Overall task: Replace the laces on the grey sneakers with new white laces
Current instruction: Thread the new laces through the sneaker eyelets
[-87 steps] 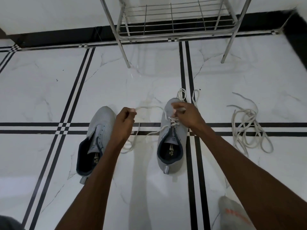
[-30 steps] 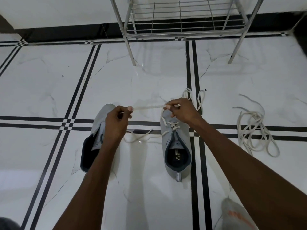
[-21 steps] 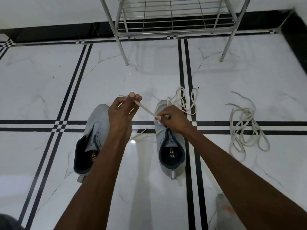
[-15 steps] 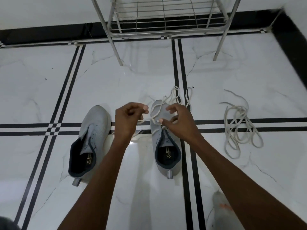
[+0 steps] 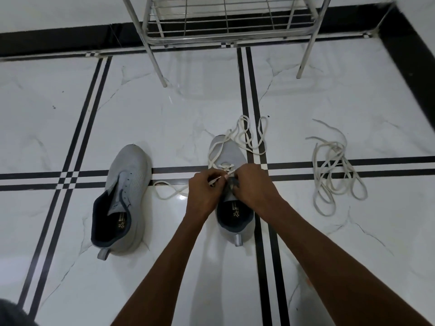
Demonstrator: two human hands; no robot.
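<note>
The right-hand grey sneaker (image 5: pixel 229 156) stands on the white marble floor (image 5: pixel 164 118), toe pointing away from the camera, just left of a double black inlay line. Its upper is grey mesh with a dark lining and a grey heel pull tab. The insole carries a printed logo and a few lines of text; the print is too small to read. A white lace (image 5: pixel 244 135) is threaded through the front eyelets, with one bar and one crossing visible. Its slack lies in loops over the toe and on the floor beyond it, and a further length trails on the floor to the left of the shoe.

The left hand (image 5: pixel 203 194) is curled, pinching the lace tip between thumb and forefinger over the eyelet area. The right hand (image 5: pixel 253 184) is curled at the shoe's tongue, fingertips meeting the left hand's; what exactly it grips is hidden by the fingers.

The second grey sneaker (image 5: pixel 122 196) lies to the left, well apart, unlaced, with open eyelets. Its insole shows the same unreadable logo.

A loose pile of laces (image 5: pixel 334 170), off-white, lies on the floor to the right, across the black lines.

A metal wire rack (image 5: pixel 226 22) stands at the far edge, against the black skirting. Its visible shelf holds nothing.
</note>
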